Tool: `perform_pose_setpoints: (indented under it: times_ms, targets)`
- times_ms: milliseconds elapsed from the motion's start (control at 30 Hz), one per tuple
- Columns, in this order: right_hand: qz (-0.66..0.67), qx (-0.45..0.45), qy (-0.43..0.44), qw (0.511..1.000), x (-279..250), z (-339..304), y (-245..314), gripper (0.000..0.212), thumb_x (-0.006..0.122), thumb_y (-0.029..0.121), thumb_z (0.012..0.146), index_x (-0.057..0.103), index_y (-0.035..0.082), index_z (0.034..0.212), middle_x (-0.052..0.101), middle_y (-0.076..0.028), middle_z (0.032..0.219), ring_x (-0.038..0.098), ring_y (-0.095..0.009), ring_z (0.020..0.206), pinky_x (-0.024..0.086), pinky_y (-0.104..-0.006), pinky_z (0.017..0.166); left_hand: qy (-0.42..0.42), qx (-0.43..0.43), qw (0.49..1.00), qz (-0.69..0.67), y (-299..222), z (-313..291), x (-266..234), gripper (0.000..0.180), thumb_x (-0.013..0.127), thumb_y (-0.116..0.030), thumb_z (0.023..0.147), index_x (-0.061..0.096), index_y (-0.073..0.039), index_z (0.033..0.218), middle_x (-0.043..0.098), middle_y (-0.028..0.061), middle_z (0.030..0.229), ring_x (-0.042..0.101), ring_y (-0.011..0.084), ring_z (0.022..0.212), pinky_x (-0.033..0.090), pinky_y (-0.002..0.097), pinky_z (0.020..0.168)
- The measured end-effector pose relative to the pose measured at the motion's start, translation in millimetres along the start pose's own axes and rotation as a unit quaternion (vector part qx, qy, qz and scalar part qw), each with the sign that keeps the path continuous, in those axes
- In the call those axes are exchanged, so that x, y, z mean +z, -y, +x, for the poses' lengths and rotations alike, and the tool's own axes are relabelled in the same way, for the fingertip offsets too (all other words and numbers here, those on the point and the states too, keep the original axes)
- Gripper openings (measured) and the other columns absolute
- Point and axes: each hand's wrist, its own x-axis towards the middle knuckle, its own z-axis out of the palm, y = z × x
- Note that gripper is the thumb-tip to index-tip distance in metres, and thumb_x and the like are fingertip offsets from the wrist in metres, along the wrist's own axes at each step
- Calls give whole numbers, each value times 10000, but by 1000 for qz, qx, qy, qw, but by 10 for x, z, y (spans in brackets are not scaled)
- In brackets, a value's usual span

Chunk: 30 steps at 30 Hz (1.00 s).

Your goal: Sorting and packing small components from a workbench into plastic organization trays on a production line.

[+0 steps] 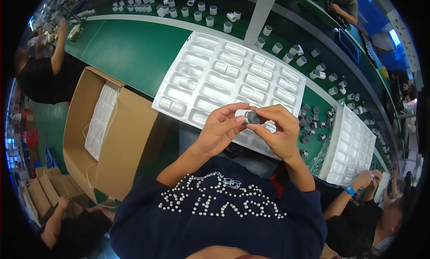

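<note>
In front of my chest, a small white cylinder [242, 112] is pinched between the fingers and thumb of my left hand [218, 128]. At its near right end sits a dark grey knobbed piece [253, 118]. My right hand [283, 128] closes on that grey piece with thumb and fingertips. Whether the piece is fixed to the cylinder, I cannot tell. Both hands are over the near edge of a white moulded tray [169, 83]. Several of its pockets hold white cylinders lying in pairs, such as this pair [227, 69]; others on the left hold none.
Loose dark grey pieces [309, 121] lie right of the tray on the green bench [139, 46]. White cylinders with grey ends [209, 21] stand along the back. A second tray [347, 144] is at right, near a co-worker's hands [365, 179]. An open cardboard box [127, 142] holds stacked trays at left.
</note>
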Motion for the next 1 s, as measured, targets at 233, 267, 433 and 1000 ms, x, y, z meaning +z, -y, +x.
perform_pose_setpoints:
  times_ms: [233,267,433,1000]
  targets:
    - [-88,4,14,996,-80,3,32,363,811,15,684,672,1,1019,671,-131,898,660,-215,844,510,-278,719,-26,-2,999,19,70,73,17,396,547,7,916,485,26,1306,518,170,1312,574,192,1116,487,328,962]
    - [-122,-19,17,992,-88,12,28,359,809,14,673,671,4,1004,666,-130,909,657,-230,842,512,-292,717,-29,-12,999,18,79,92,22,441,564,6,906,460,25,1335,514,170,1318,571,188,1116,487,322,958]
    - [-172,-81,18,982,-15,11,-46,365,782,0,645,654,8,987,645,-126,957,633,-270,844,513,-336,712,-31,-13,985,171,144,223,38,661,648,19,846,327,34,1424,562,143,1238,573,154,1074,495,275,887]
    - [-440,199,-207,851,-2721,1220,-2360,402,752,183,688,678,42,1057,686,-153,1028,658,-293,962,509,-349,866,5,182,446,876,-575,974,-478,338,582,1,819,594,17,1156,524,195,1268,492,364,1156,419,419,969]
